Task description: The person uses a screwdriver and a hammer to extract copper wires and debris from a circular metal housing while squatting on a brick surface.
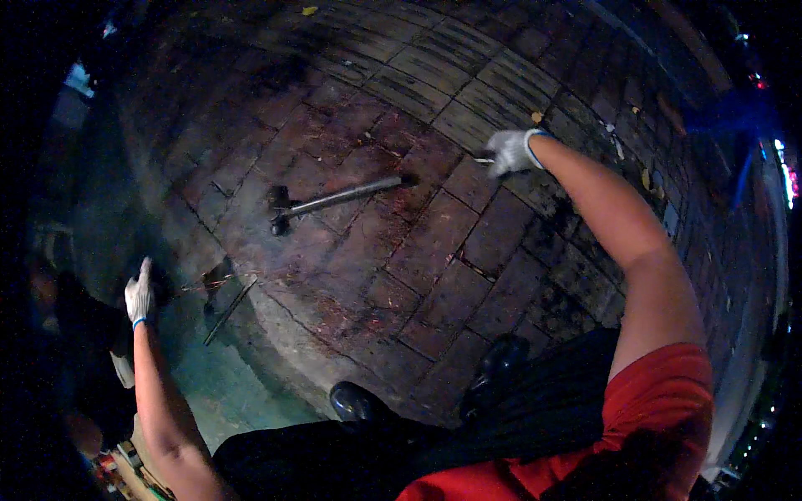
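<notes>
My left hand (140,296), in a white knit glove with a blue cuff, is raised at the left with its index finger stretched out; nothing shows in it. My right hand (513,154), gloved the same way, is held out at the upper right over the paving. Its fingers are curled and a little blurred, and a thin pale tip pokes out on their left side; what it is I cannot make out. Between the hands a hammer (338,197) with a dark head and long handle lies on the bricks, touched by neither hand. A thin metal rod (230,312) lies nearer my left hand.
Reddish brick paving (468,234) meets a ribbed pale strip (434,75) farther off. A curved stone edge (288,330) borders a greenish surface at the lower left. My black shoes (355,402) stand near it. Another person's dark figure (83,351) is at the far left.
</notes>
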Demonstrator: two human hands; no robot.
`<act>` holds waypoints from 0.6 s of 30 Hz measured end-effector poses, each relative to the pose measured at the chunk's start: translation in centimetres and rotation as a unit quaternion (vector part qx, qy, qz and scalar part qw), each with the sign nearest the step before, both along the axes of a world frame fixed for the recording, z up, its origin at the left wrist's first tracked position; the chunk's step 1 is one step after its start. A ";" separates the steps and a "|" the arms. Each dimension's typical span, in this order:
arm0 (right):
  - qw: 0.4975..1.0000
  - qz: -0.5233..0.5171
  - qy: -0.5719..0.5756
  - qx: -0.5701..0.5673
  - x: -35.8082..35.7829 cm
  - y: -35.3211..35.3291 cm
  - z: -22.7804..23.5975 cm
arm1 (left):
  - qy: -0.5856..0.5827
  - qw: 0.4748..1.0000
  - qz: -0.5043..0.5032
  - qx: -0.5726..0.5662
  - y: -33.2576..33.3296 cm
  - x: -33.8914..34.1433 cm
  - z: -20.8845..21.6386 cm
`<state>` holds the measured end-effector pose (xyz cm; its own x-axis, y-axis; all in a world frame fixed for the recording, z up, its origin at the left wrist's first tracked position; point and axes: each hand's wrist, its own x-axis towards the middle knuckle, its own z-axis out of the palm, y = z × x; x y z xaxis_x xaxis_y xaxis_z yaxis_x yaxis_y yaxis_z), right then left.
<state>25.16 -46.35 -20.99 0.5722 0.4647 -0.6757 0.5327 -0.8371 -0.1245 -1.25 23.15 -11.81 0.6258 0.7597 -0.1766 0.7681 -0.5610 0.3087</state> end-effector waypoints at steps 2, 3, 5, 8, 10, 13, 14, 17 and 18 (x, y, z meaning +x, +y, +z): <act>0.963 -0.118 0.145 0.196 -0.8 4.8 4.2 | -0.087 0.995 -0.017 -0.045 -1.7 0.1 2.0; 0.907 -0.150 0.228 0.321 -1.1 6.0 5.3 | -0.151 0.985 -0.055 -0.063 -2.1 0.4 2.1; 0.932 -0.107 0.237 0.251 -0.8 7.5 5.9 | -0.215 0.956 -0.094 -0.174 -1.7 0.3 2.5; 0.969 0.113 -0.068 -0.210 4.4 -1.1 -2.3 | -0.262 0.896 -0.134 -0.332 -7.7 2.8 2.0; 0.982 0.050 -0.063 -0.169 6.0 -4.8 -2.3 | -0.278 0.828 -0.112 -0.474 -9.7 0.5 3.2; 0.971 0.064 -0.100 -0.208 5.1 -4.2 0.8 | -0.318 0.786 -0.002 -0.530 -10.1 -2.6 -0.7; 0.939 0.096 -0.139 -0.300 6.4 -11.7 1.2 | -0.293 0.746 -0.019 -0.597 -12.8 -0.9 -3.5; 0.982 -0.106 -0.147 0.050 3.4 -3.5 6.1 | -0.279 0.684 0.071 -0.670 -13.1 -2.8 -5.7; 0.976 -0.101 -0.192 -0.023 4.1 -2.7 8.6 | -0.277 0.667 0.087 -0.686 -14.3 -1.5 -5.7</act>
<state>29.23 -49.07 -12.43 0.8645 0.2899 -0.4105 0.3558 -0.9300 0.0924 -2.72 8.83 -17.53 0.8070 0.1906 -0.5590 0.3393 0.6251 0.7029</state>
